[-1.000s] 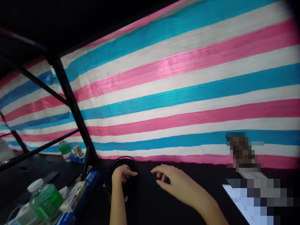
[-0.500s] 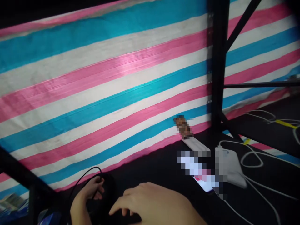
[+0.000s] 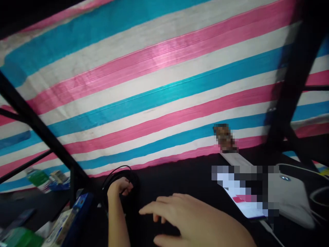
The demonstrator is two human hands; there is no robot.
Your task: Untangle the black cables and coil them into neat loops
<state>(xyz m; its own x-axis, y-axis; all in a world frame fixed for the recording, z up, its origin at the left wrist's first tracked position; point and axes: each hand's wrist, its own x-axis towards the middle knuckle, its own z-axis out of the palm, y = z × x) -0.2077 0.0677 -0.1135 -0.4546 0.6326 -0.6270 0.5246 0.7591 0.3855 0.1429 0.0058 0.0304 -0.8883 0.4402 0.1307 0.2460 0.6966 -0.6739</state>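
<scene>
At the lower left, my left hand [image 3: 122,186] is closed at the side of a coiled black cable [image 3: 134,181], fingers curled in toward the loops. Dark surroundings hide exactly how many strands it grips. One thin loop of the cable arches up behind the wrist. My right hand [image 3: 189,216] hovers over the black surface to the right of the coil. Its fingers point left, loosely bent and apart, with the thumb below and nothing seen between them.
A lit phone [image 3: 246,206] lies right of my right hand, beside a white box-like device [image 3: 293,195] with cables. Behind stands a pixelated brown object [image 3: 224,137]. Cartons [image 3: 60,226] and a green-labelled bottle [image 3: 38,178] are at left. Black frame posts [image 3: 288,79] stand before a striped sheet [image 3: 154,103].
The view has swung left, so everything sits farther right and more items show at left. My left hand stays at the coiled cable; my right hand stays open beside it.
</scene>
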